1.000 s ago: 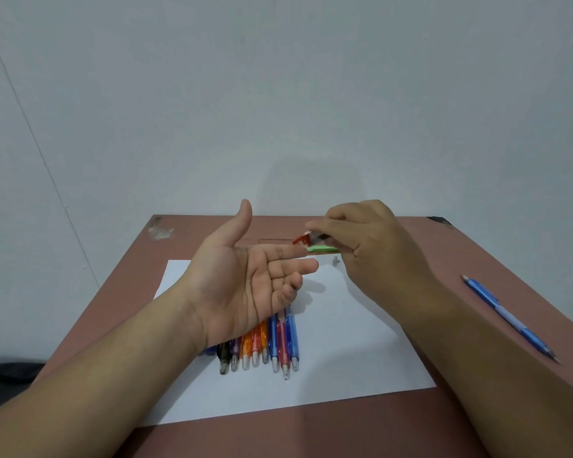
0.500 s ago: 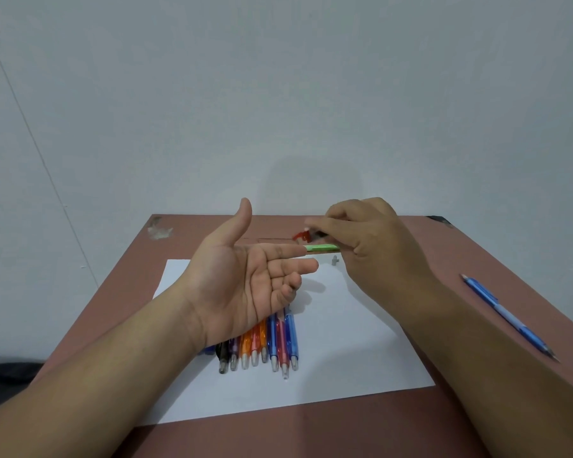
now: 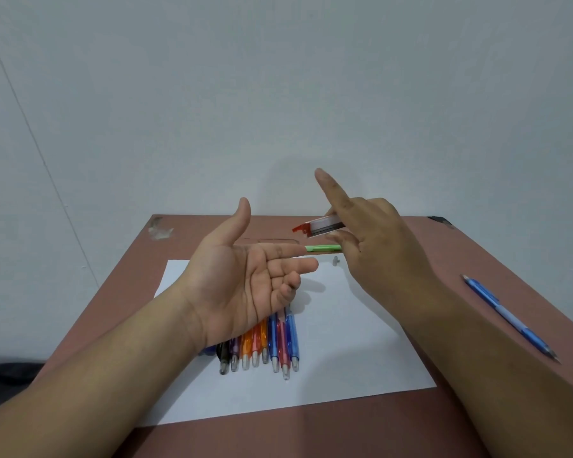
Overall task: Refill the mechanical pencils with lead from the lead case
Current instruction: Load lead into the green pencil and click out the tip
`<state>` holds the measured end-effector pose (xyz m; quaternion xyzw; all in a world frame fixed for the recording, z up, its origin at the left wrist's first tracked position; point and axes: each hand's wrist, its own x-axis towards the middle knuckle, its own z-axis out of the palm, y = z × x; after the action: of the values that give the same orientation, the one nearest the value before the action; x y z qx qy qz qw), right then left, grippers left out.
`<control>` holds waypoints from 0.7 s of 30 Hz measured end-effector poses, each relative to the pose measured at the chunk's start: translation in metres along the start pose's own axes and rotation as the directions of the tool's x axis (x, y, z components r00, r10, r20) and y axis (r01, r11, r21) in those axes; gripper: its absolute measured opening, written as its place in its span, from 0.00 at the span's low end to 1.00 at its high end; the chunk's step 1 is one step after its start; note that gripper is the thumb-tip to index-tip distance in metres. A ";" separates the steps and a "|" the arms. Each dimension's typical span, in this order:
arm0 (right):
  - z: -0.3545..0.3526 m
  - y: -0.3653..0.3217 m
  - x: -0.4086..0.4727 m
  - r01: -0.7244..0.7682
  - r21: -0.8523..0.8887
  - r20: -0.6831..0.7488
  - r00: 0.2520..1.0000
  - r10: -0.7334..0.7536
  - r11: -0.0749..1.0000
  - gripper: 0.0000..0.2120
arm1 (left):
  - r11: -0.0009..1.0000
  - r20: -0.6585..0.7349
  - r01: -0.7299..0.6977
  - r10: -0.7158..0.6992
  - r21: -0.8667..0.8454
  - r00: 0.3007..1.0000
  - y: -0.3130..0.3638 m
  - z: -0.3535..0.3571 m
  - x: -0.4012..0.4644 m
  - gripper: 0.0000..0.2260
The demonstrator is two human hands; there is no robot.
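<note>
Index finger lifted, right hand (image 3: 377,249) pinching lead case (image 3: 321,225)

no readable text, lead case (image 3: 323,226) label too blurred

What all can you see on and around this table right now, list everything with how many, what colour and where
lead case: one, clear with a red cap end, held above the table in the right hand
green pencil: one, green, lying near the far edge of the paper
row of pencils: about eight, black, purple, orange, blue and red, side by side on the paper, partly under the left hand
blue pencil: one, blue, on the table right of the paper
small part: one, grey, on the paper
paper: one sheet, white
table: one, reddish brown
left hand: open, palm up
right hand: grips the lead case, index finger raised
</note>
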<state>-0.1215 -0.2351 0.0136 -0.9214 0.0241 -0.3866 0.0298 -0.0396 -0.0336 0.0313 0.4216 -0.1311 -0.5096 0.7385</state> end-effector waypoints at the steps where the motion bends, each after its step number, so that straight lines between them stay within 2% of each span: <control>1: 0.000 0.001 0.001 0.008 -0.004 -0.005 1.000 -0.008 1.000 0.43 | 1.000 -0.002 -0.002 0.002 0.000 1.000 0.000 0.000 0.000 0.44; 4: 0.002 0.005 -0.001 0.092 0.011 -0.022 0.996 -0.092 0.996 0.32 | 1.000 -0.007 -0.003 0.003 0.005 1.000 0.000 0.000 0.000 0.44; 5: 0.000 0.003 -0.001 0.083 0.006 -0.013 0.996 -0.083 0.997 0.33 | 1.000 -0.007 -0.002 0.002 0.005 1.000 0.000 0.000 0.000 0.44; 8: -0.005 -0.002 0.000 -0.045 0.080 0.039 0.998 0.042 0.996 0.48 | 1.000 -0.001 0.003 -0.003 0.004 1.000 -0.001 0.000 0.000 0.44; 9: -0.005 -0.003 0.000 -0.061 0.103 0.039 0.998 0.057 0.993 0.48 | 1.000 -0.001 0.003 -0.003 0.004 1.000 -0.001 0.000 0.000 0.44; 12: -0.001 0.003 0.000 0.072 0.051 -0.003 0.997 -0.072 0.996 0.34 | 1.000 -0.004 0.003 -0.003 -0.001 1.000 -0.001 0.000 0.000 0.44; 13: 0.000 0.005 -0.001 0.092 0.033 -0.006 0.996 -0.092 0.995 0.32 | 1.000 -0.004 0.003 -0.003 -0.001 1.000 -0.001 0.000 0.000 0.44; 17: -0.004 -0.003 0.001 -0.058 0.071 0.039 0.998 0.056 0.996 0.47 | 1.000 0.000 0.007 -0.007 -0.004 1.000 -0.001 0.000 0.000 0.44; 18: -0.004 -0.003 0.001 -0.048 0.076 0.032 0.998 0.046 0.996 0.45 | 1.000 -0.001 0.007 -0.007 -0.004 1.000 -0.001 0.000 0.000 0.44; 21: 0.001 0.005 -0.001 0.067 0.064 0.004 0.998 -0.067 0.996 0.30 | 1.000 -0.005 0.002 -0.002 -0.002 1.000 -0.001 0.000 0.000 0.44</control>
<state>-0.1218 -0.2398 0.0116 -0.9214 -0.0192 -0.3853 0.0462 -0.0401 -0.0337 0.0310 0.4222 -0.1281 -0.5095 0.7388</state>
